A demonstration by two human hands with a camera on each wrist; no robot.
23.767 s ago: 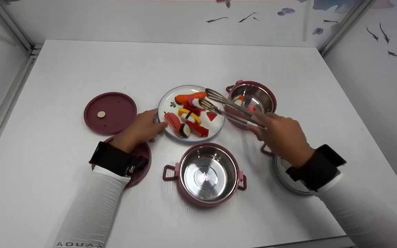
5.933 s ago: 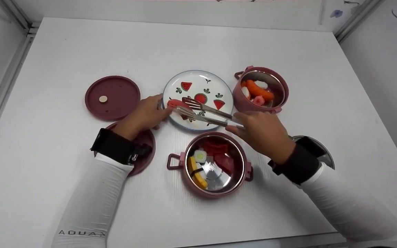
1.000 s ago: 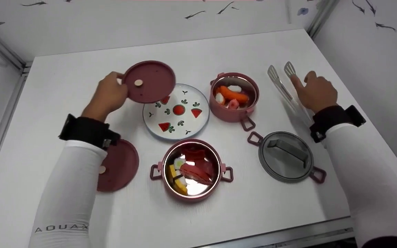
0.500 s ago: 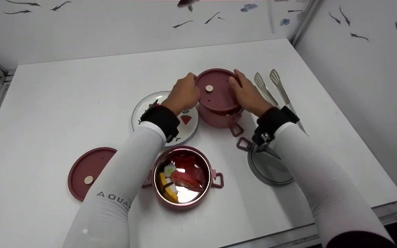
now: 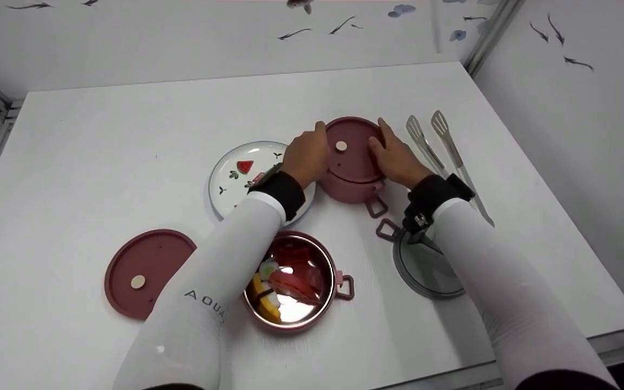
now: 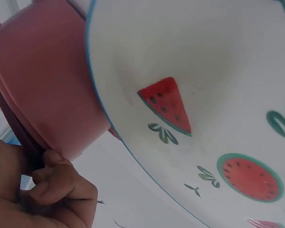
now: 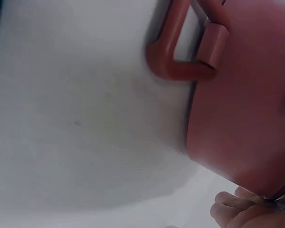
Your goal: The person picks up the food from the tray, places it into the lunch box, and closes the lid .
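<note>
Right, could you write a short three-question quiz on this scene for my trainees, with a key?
1. True or false: in the head view, the tongs lie to the right of the plate.
2. Which fruit is printed on the plate?
3. What do the left hand and right hand both touch? A) tongs B) maroon lid over the far pot C) plate

Key: 1 true; 2 watermelon; 3 B

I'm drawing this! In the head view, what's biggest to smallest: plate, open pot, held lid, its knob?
1. Plate and open pot: about alike, both partly covered, so I can't rank them.
2. Held lid.
3. Knob.
</note>
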